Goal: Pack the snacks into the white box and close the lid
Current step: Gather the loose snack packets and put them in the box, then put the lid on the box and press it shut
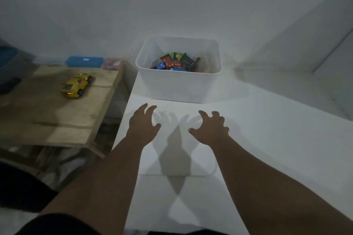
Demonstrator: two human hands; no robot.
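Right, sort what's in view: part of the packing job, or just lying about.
Job: white box, snacks inside it, flat white lid under the open hands, left, right.

Lying about: yellow toy car, blue case, wooden board.

The box (179,86) is white, and so are the lid (177,158) and the table (267,139). The snacks (172,63) are red, blue, green and black. On the left, the toy car (76,86) is shiny yellow on a brown board (47,116). The far case (84,61) is blue.
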